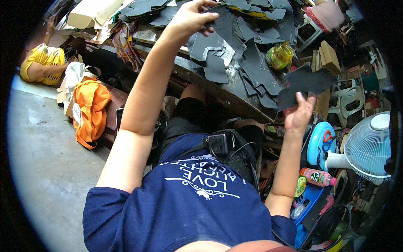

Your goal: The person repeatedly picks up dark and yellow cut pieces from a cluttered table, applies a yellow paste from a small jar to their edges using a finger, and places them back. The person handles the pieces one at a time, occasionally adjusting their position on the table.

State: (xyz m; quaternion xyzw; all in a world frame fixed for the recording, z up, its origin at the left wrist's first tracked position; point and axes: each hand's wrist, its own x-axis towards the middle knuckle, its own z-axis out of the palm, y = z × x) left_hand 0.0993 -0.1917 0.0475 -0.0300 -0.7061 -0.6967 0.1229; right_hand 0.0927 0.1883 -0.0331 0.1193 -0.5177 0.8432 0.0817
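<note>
Right hand (297, 117), right of frame, holds a black sheet (304, 82), best kept flat; left hand's (189, 19) grip, top centre, is unclear.

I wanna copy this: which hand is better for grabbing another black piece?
Probably the left hand: it's by the spread black pieces, while the right hand holds a black cutout.

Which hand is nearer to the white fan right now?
Right. The right hand, holding a black piece, is just left of and above the fan in the picture; the left hand is much farther left and higher up.
</note>
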